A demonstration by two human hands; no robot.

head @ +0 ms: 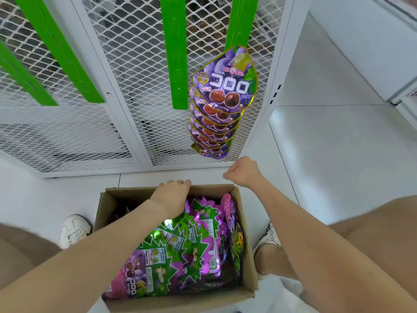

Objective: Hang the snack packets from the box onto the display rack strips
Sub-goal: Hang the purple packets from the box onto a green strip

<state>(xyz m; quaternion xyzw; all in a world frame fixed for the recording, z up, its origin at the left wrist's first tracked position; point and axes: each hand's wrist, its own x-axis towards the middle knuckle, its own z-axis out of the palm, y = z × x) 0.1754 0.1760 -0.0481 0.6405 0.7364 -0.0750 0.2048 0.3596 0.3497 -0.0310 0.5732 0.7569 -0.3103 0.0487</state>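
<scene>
An open cardboard box [106, 206] stands on the floor between my feet, filled with purple and green snack packets [180, 251]. My left hand [172, 195] hovers palm down over the box's far end, fingers together, with nothing seen in it. My right hand [242, 171] floats above the box's far right corner, loosely curled and empty. Several purple grape packets [225, 89] hang overlapping down the rightmost green strip [240, 21]. The middle green strip [177, 53] is bare, as are two green strips on the left [56, 48].
The strips hang on a white wire-mesh rack [126, 64] that reaches the floor just beyond the box. White tiled floor [338, 154] spreads to the right. My shoes [73, 229] flank the box, and my knees fill the lower corners.
</scene>
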